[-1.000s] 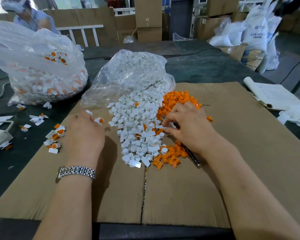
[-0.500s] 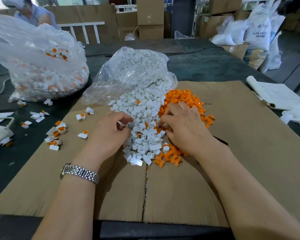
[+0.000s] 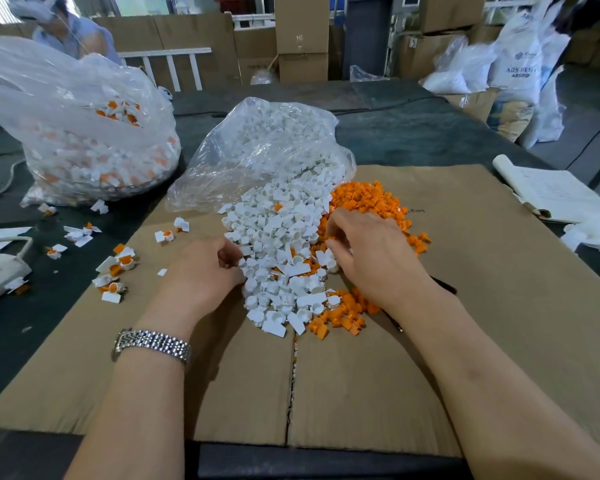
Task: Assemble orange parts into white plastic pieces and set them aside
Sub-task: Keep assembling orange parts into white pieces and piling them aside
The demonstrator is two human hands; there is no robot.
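Both hands are working at the mixed pile mid-cardboard [image 3: 499, 271]. Left hand [image 3: 205, 271] is curling fingers at the white pieces [image 3: 281, 244], grip contents unclear. Right hand [image 3: 371, 261] is curling over the orange parts [image 3: 368, 199], contents hidden. Finished pieces [image 3: 118, 268] are lying toward the cardboard's left edge.

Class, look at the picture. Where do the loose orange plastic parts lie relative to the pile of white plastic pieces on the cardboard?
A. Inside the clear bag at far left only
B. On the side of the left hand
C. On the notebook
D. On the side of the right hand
D: the loose orange plastic parts lie beside the pile of white plastic pieces, on the side of the right hand.
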